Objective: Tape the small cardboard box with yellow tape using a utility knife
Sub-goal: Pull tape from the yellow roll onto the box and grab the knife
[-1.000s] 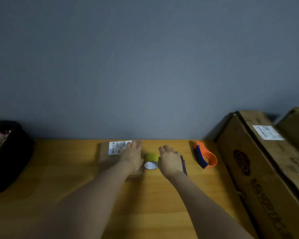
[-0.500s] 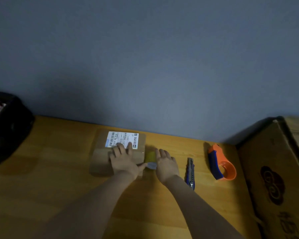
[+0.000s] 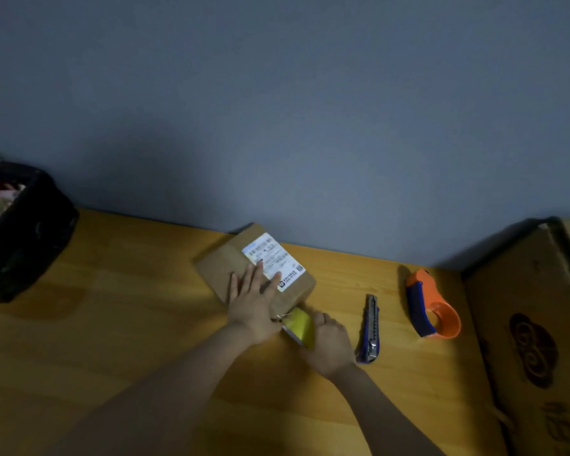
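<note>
Head view: small cardboard box (image 3: 244,268) on bench (image 3: 112,324), left hand (image 3: 252,306) flat upon it with fingers (image 3: 259,274) spread; right hand (image 3: 329,347) with fingers curled around yellow tape roll (image 3: 300,324) touching box's near corner; utility knife (image 3: 371,329) just right, untouched.

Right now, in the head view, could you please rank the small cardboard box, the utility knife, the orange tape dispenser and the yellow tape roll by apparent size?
1. Small cardboard box
2. Orange tape dispenser
3. Utility knife, long but thin, so close to the dispenser
4. Yellow tape roll, partly hidden by the right hand
</note>
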